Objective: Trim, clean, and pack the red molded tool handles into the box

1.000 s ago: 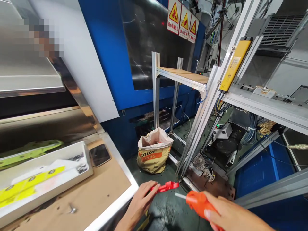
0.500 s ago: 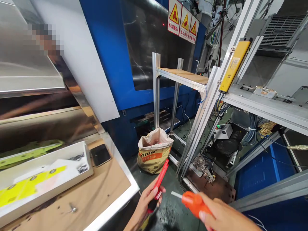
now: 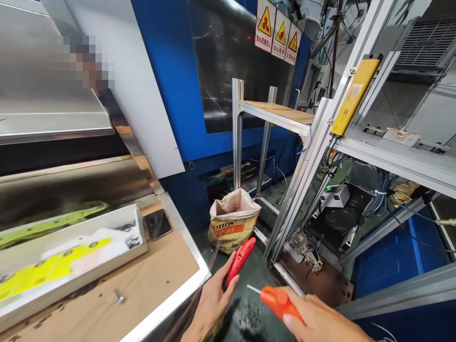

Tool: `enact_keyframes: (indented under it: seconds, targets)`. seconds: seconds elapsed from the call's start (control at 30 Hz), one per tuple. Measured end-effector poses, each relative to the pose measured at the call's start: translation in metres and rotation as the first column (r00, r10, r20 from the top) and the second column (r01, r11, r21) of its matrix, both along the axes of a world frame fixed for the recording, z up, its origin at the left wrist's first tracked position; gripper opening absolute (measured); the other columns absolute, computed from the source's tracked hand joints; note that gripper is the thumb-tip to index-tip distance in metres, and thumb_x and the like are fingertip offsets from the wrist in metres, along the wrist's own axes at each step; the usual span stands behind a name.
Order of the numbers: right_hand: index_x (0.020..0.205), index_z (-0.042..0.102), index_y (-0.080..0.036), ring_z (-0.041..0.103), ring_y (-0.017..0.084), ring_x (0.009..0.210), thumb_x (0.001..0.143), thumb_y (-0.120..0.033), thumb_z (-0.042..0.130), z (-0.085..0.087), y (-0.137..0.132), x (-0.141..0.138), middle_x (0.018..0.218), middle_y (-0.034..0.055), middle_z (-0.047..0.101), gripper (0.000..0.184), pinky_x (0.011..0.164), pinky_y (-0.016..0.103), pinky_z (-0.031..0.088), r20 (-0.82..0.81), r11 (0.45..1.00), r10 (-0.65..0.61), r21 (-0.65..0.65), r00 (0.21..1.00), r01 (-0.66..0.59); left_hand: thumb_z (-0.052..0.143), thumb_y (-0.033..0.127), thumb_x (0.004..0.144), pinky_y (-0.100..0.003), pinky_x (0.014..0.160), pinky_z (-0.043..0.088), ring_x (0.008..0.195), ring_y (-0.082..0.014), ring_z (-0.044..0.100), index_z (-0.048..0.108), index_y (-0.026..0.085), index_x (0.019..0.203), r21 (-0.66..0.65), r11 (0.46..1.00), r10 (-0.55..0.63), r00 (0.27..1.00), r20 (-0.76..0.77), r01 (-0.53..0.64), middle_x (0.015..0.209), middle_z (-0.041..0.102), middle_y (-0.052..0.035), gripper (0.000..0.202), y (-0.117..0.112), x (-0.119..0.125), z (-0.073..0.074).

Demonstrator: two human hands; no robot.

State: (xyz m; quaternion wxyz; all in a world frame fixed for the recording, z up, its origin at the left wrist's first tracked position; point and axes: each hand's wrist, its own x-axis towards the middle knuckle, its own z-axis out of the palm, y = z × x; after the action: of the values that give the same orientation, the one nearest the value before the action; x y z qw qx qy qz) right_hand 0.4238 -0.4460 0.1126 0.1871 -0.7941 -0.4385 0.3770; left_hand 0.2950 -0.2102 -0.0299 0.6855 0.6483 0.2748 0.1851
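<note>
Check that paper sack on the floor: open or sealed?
Open. The paper sack stands upright, its top edges spread and crumpled; contents cannot be seen.

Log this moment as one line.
left hand: holds red tool | right hand: holds orange tool | nearby: paper sack

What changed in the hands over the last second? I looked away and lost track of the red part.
The left hand turned the red part from lying level, pointing right, to tilted up toward the sack. The right hand drew the orange tool slightly down and left. The view shifted a little. Both grips stayed as they were; the tray and phone on the table did not move.
</note>
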Motion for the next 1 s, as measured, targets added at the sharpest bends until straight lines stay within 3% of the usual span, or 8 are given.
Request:
enact_keyframes:
  seconds: [0.07, 0.2, 0.37, 0.53, 0.63, 0.73, 0.83, 1.0]
  targets:
    - [0.139, 0.041, -0.036, 0.056, 0.014, 0.064, 0.096, -0.035, 0.036, -0.003, 0.001, -0.001, 0.075, -0.0022, 0.058, 0.043, 0.063, 0.023, 0.044, -0.016, 0.999, -0.040, 0.026, 0.999, 0.040, 0.070, 0.042, 0.075, -0.029, 0.064, 0.047, 0.069, -0.0196, 0.056, 0.066, 0.029, 0.116, 0.241, 0.970, 0.033, 0.999, -0.029, -0.025, 0.094, 0.067, -0.0041, 0.043, 0.004, -0.003, 0.002]
    - [0.137, 0.041, -0.034, 0.051, 0.010, 0.051, 0.099, -0.039, 0.033, -0.006, 0.004, 0.002, 0.071, -0.0042, 0.055, 0.040, 0.052, 0.019, 0.041, -0.105, 0.993, -0.087, 0.074, 0.991, 0.095, 0.061, 0.040, 0.081, -0.033, 0.069, 0.047, 0.077, -0.0247, 0.062, 0.066, 0.031, 0.120, 0.556, 0.831, 0.030, 0.996, -0.085, 0.023, 0.102, 0.070, -0.0069, 0.040, 0.008, -0.010, 0.001]
    - [0.138, 0.038, -0.031, 0.049, 0.009, 0.047, 0.100, -0.039, 0.029, -0.002, 0.010, 0.008, 0.068, -0.0048, 0.053, 0.040, 0.047, 0.017, 0.038, -0.115, 0.986, -0.126, 0.092, 0.985, 0.137, 0.054, 0.038, 0.087, -0.035, 0.072, 0.051, 0.084, -0.0288, 0.068, 0.063, 0.029, 0.126, 0.725, 0.682, 0.005, 0.991, -0.135, 0.095, 0.106, 0.072, -0.0104, 0.041, 0.009, -0.012, -0.003]
    - [0.134, 0.043, -0.030, 0.049, 0.008, 0.048, 0.100, -0.037, 0.031, 0.002, 0.013, 0.004, 0.066, -0.0050, 0.054, 0.038, 0.048, 0.016, 0.037, -0.086, 0.990, -0.086, 0.107, 0.993, 0.095, 0.051, 0.037, 0.089, -0.035, 0.070, 0.052, 0.082, -0.0283, 0.069, 0.059, 0.027, 0.131, 0.778, 0.617, 0.001, 0.988, -0.153, 0.120, 0.109, 0.072, -0.0119, 0.044, 0.010, -0.011, -0.004]
    - [0.134, 0.044, -0.031, 0.051, 0.008, 0.049, 0.098, -0.037, 0.034, 0.001, 0.011, -0.001, 0.071, -0.0037, 0.056, 0.037, 0.047, 0.017, 0.039, -0.089, 0.993, -0.075, 0.081, 0.993, 0.082, 0.050, 0.039, 0.090, -0.034, 0.069, 0.052, 0.083, -0.0280, 0.068, 0.057, 0.027, 0.134, 0.773, 0.625, 0.010, 0.988, -0.153, 0.113, 0.107, 0.072, -0.0113, 0.046, 0.009, -0.009, -0.005]
    - [0.137, 0.042, -0.034, 0.052, 0.008, 0.050, 0.097, -0.036, 0.038, -0.004, 0.008, -0.001, 0.074, -0.0034, 0.056, 0.040, 0.045, 0.015, 0.038, -0.130, 0.996, -0.061, 0.059, 0.990, 0.069, 0.050, 0.038, 0.089, -0.034, 0.070, 0.051, 0.085, -0.0277, 0.067, 0.060, 0.028, 0.130, 0.733, 0.676, 0.036, 0.989, -0.144, 0.082, 0.109, 0.071, -0.0110, 0.043, 0.008, -0.009, -0.007]
    - [0.141, 0.035, -0.031, 0.050, 0.008, 0.047, 0.099, -0.040, 0.031, -0.008, 0.009, 0.005, 0.069, -0.0047, 0.053, 0.043, 0.040, 0.014, 0.036, -0.128, 0.980, -0.182, 0.058, 0.975, 0.191, 0.056, 0.037, 0.084, -0.034, 0.070, 0.050, 0.083, -0.0277, 0.066, 0.065, 0.028, 0.124, 0.649, 0.760, 0.048, 0.992, -0.118, 0.041, 0.107, 0.071, -0.0107, 0.041, 0.005, -0.009, -0.009]
    - [0.138, 0.038, -0.029, 0.049, 0.007, 0.046, 0.099, -0.042, 0.032, -0.011, 0.010, 0.010, 0.069, -0.0048, 0.054, 0.042, 0.039, 0.014, 0.034, -0.138, 0.983, -0.171, 0.044, 0.975, 0.179, 0.073, 0.035, 0.071, -0.032, 0.074, 0.049, 0.084, -0.0254, 0.062, 0.073, 0.029, 0.108, 0.354, 0.933, 0.078, 0.997, -0.020, -0.065, 0.102, 0.070, -0.0068, 0.038, -0.004, -0.007, -0.006]
